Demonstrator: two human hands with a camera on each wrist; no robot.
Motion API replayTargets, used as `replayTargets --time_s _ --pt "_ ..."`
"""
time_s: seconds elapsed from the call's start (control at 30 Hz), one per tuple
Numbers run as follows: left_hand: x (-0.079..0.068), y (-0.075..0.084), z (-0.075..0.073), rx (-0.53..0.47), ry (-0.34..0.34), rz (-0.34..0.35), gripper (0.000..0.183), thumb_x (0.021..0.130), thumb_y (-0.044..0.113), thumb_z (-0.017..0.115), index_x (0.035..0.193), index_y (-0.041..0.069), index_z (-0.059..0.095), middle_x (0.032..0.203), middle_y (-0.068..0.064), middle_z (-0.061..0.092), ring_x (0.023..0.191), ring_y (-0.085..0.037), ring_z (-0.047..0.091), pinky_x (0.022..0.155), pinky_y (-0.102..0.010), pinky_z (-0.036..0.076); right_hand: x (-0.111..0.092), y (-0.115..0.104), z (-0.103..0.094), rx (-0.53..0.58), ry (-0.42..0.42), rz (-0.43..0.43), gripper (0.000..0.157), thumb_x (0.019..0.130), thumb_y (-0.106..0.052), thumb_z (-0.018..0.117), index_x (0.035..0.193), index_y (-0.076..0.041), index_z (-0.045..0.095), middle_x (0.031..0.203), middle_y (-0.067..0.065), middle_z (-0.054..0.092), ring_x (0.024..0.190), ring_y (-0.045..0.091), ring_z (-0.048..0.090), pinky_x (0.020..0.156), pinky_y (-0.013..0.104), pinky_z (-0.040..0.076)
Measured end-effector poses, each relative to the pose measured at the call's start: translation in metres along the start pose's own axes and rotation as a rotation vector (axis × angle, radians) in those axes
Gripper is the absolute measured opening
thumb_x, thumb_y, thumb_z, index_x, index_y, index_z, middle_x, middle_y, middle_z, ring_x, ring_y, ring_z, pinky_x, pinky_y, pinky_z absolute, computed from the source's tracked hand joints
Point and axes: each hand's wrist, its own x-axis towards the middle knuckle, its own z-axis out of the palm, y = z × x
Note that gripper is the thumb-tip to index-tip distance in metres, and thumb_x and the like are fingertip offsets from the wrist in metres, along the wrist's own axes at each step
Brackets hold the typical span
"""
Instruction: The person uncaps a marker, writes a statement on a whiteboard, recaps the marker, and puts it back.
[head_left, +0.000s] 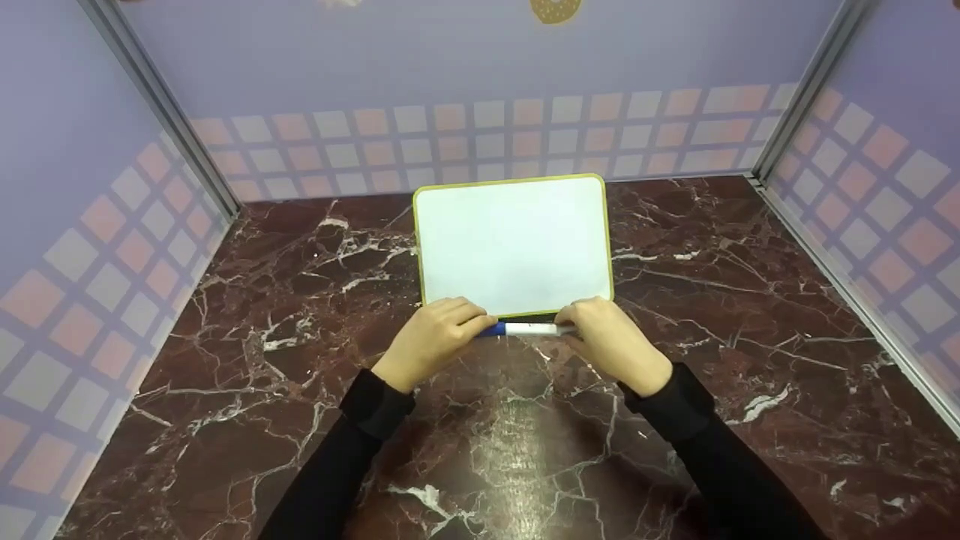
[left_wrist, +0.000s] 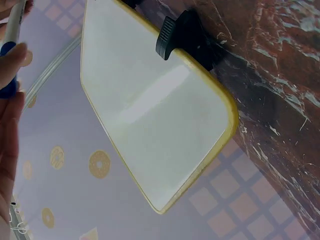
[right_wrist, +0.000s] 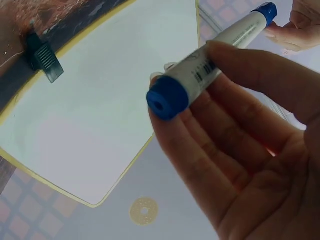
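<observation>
Both my hands are on a whiteboard marker (head_left: 529,329) with a white barrel and blue ends, held level. My left hand (head_left: 439,330) pinches its blue cap between thumb and fingers; in the left wrist view the cap (left_wrist: 8,50) is partly covered by the thumb. The right hand (head_left: 611,337) grips the opposite end of the barrel, which has a blue end plug (right_wrist: 169,97) in the right wrist view. Just beyond the hands stands a whiteboard (head_left: 514,247) with a yellow frame, its face blank.
Black clip feet, one of them a ribbed clip (left_wrist: 170,39), hold the board's lower edge. A dark red marbled tabletop (head_left: 300,420) lies beneath. Lilac panels with pink and white squares, such as the back wall (head_left: 450,67), enclose the left, right and far sides.
</observation>
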Motion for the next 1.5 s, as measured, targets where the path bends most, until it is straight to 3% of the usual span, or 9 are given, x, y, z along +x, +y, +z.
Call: replayTargets --time_s 0.1,0.23,0.5,0.7,0.83,1.07,1.27,1.5 --pt "0.000 0.001 -0.001 -0.013 0.019 -0.003 0.017 0.082 0.013 0.077 0.098 0.008 0.077 0.091 -0.003 0.073 0.080 -0.016 0.069 0.076 -0.026 0.060 0.000 0.000 -0.001 0.008 -0.008 -0.010 0.010 0.082 0.001 0.076 0.079 -0.006 0.070 0.077 0.008 0.070 0.067 0.018 0.063 0.061 0.034 0.051" --pt "0.000 0.002 -0.003 -0.057 -0.005 -0.064 0.026 0.077 0.011 0.082 0.102 0.007 0.076 0.094 -0.004 0.074 0.083 -0.018 0.070 0.081 -0.027 0.060 0.000 -0.002 0.000 0.006 0.012 0.003 0.011 0.082 0.001 0.076 0.078 -0.007 0.069 0.076 0.008 0.068 0.066 0.017 0.060 0.061 0.034 0.051" --pt "0.000 0.004 -0.003 -0.146 -0.054 -0.200 0.029 0.082 0.015 0.078 0.109 0.005 0.075 0.098 -0.007 0.075 0.088 -0.020 0.070 0.083 -0.031 0.060 0.000 -0.005 0.003 -0.052 0.156 0.021 0.009 0.078 -0.001 0.079 0.081 -0.003 0.071 0.075 0.010 0.066 0.070 0.026 0.064 0.064 0.040 0.056" --pt "-0.002 -0.001 -0.005 -0.139 -0.036 -0.302 0.026 0.083 0.012 0.077 0.107 0.004 0.075 0.095 -0.007 0.075 0.086 -0.020 0.069 0.082 -0.032 0.060 0.001 -0.004 0.002 -0.154 0.242 0.024 0.008 0.081 -0.003 0.078 0.082 -0.003 0.070 0.077 0.010 0.066 0.073 0.029 0.065 0.064 0.042 0.057" --pt "-0.006 -0.008 -0.009 -0.094 -0.018 -0.418 0.026 0.084 0.013 0.077 0.108 0.004 0.074 0.096 -0.009 0.075 0.087 -0.023 0.070 0.082 -0.034 0.060 0.002 0.000 0.000 -0.172 0.271 0.064 0.008 0.081 -0.005 0.077 0.085 -0.001 0.071 0.078 0.011 0.066 0.075 0.030 0.066 0.065 0.043 0.058" --pt "-0.017 -0.027 -0.016 -0.002 -0.001 -0.708 0.027 0.089 0.021 0.074 0.106 0.001 0.075 0.097 -0.015 0.074 0.086 -0.031 0.071 0.076 -0.044 0.061 0.002 0.008 -0.002 -0.174 0.297 0.105 0.010 0.080 -0.005 0.078 0.085 0.000 0.072 0.076 0.012 0.066 0.072 0.031 0.066 0.063 0.043 0.058" --pt "-0.034 -0.045 -0.017 0.098 -0.083 -0.933 0.026 0.088 0.019 0.075 0.100 -0.004 0.075 0.092 -0.020 0.071 0.084 -0.040 0.070 0.073 -0.052 0.059 0.002 0.010 -0.002 -0.164 0.280 0.113 0.009 0.081 -0.005 0.078 0.084 0.000 0.071 0.076 0.012 0.065 0.071 0.032 0.066 0.062 0.045 0.058" --pt "-0.054 -0.059 -0.009 0.169 -0.200 -1.051 0.028 0.087 0.018 0.076 0.088 -0.010 0.070 0.083 -0.027 0.071 0.075 -0.045 0.069 0.063 -0.053 0.058 0.002 0.009 -0.003 -0.146 0.263 0.120 0.009 0.081 -0.005 0.078 0.084 0.000 0.071 0.075 0.012 0.065 0.071 0.032 0.066 0.062 0.045 0.058"
